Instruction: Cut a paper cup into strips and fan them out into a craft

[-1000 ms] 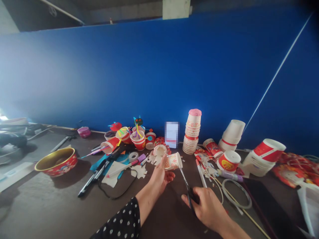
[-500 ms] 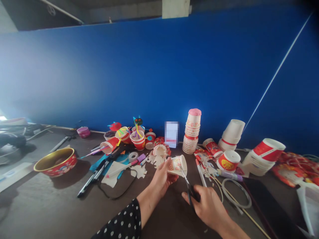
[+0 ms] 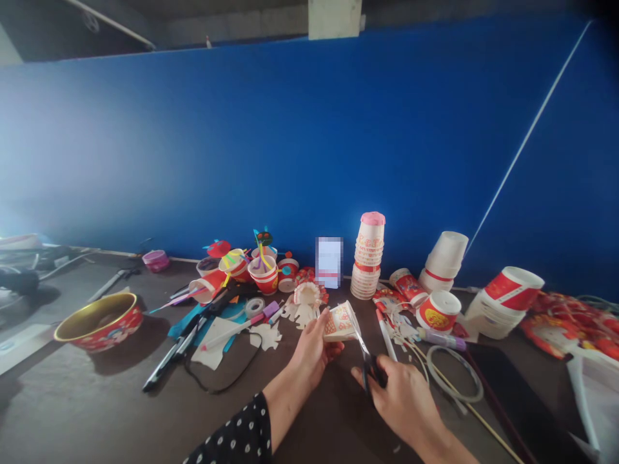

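My left hand (image 3: 315, 348) is closed around a white paper cup (image 3: 340, 320) with a red and gold pattern, tilted on its side. In my right hand (image 3: 397, 394) are black-handled scissors (image 3: 368, 368), my fingers through the loops. The blades (image 3: 360, 336) touch the cup's rim on its right side; how far they have cut in is hard to see. Just behind the cup lies a frilled white paper cutout (image 3: 307, 301), and scraps of cut paper (image 3: 267, 336) rest left of my left hand.
A tall cup stack (image 3: 368, 258) stands behind my hands, with more cups (image 3: 438, 312) to its right. Decorated cups (image 3: 264, 274), tape (image 3: 254, 307) and markers (image 3: 175, 348) lie left. A gold-lined bowl (image 3: 99, 322) is far left; a dark tablet-like slab (image 3: 517, 393) lies right.
The cup has turned in my left hand, so its opening faces less toward me. The scissors have shifted from inside the opening to along the rim. The whole view has moved slightly.
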`<act>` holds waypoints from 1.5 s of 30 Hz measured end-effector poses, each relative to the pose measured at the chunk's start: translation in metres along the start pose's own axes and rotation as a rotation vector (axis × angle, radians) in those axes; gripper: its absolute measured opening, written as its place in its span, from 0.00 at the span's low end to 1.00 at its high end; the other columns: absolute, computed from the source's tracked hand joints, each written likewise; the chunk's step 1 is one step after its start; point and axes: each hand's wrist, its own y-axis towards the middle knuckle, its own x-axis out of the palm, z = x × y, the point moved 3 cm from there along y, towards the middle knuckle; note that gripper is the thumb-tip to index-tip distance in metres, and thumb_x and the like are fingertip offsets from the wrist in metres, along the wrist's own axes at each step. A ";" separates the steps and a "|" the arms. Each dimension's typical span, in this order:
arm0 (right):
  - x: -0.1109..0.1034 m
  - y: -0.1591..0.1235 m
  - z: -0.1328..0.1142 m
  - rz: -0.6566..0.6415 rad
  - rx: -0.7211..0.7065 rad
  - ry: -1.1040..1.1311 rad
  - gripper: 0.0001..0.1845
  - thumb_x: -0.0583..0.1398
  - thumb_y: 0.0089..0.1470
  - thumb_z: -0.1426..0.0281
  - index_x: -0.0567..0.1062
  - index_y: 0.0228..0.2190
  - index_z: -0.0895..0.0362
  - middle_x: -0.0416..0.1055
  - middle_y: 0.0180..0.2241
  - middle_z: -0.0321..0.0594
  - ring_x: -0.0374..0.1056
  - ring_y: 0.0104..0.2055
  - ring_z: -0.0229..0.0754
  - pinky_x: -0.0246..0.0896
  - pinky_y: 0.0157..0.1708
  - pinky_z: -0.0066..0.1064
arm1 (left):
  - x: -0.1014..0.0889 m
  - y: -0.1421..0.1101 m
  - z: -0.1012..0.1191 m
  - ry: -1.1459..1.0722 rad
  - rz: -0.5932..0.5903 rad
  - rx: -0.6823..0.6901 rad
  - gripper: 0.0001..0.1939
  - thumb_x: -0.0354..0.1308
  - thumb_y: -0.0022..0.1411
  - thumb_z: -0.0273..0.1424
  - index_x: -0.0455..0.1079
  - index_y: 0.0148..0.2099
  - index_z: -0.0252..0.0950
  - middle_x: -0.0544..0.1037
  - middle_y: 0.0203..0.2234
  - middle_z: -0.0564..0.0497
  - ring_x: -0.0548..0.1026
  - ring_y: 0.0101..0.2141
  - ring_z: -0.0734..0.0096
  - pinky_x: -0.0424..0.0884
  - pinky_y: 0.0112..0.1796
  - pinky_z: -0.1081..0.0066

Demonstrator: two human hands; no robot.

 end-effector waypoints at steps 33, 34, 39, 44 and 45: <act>-0.002 -0.002 -0.004 -0.048 -0.004 -0.141 0.24 0.47 0.56 0.52 0.66 0.19 0.55 0.72 0.19 0.41 0.70 0.23 0.41 0.44 0.21 0.27 | -0.001 0.003 -0.001 -0.032 0.060 0.033 0.12 0.54 0.57 0.38 0.61 0.32 0.34 0.70 0.16 0.54 0.66 0.13 0.80 0.56 0.14 0.80; -0.003 -0.002 -0.005 -0.051 -0.003 -0.138 0.24 0.46 0.56 0.52 0.66 0.19 0.55 0.72 0.19 0.41 0.70 0.23 0.41 0.44 0.21 0.27 | -0.001 0.003 -0.001 -0.035 0.059 0.037 0.12 0.54 0.57 0.38 0.60 0.32 0.34 0.70 0.16 0.54 0.66 0.13 0.79 0.56 0.14 0.80; -0.005 -0.001 -0.007 -0.054 -0.013 -0.117 0.25 0.46 0.56 0.52 0.66 0.19 0.55 0.71 0.18 0.40 0.69 0.22 0.41 0.44 0.20 0.27 | -0.002 0.004 -0.002 -0.036 0.046 0.051 0.14 0.55 0.55 0.39 0.60 0.32 0.34 0.70 0.16 0.54 0.65 0.13 0.79 0.55 0.14 0.80; -0.005 -0.002 -0.007 -0.047 -0.027 -0.089 0.25 0.46 0.56 0.53 0.65 0.19 0.55 0.70 0.17 0.39 0.69 0.21 0.40 0.43 0.20 0.27 | -0.003 0.006 -0.002 -0.016 0.058 0.060 0.13 0.54 0.56 0.39 0.60 0.34 0.33 0.69 0.16 0.54 0.65 0.13 0.79 0.55 0.14 0.80; -0.005 -0.002 -0.007 -0.045 -0.028 -0.086 0.25 0.47 0.56 0.53 0.65 0.18 0.55 0.70 0.17 0.39 0.69 0.21 0.40 0.43 0.20 0.27 | -0.003 0.007 -0.002 -0.013 0.060 0.063 0.13 0.54 0.56 0.39 0.60 0.34 0.34 0.69 0.17 0.54 0.65 0.13 0.79 0.55 0.14 0.80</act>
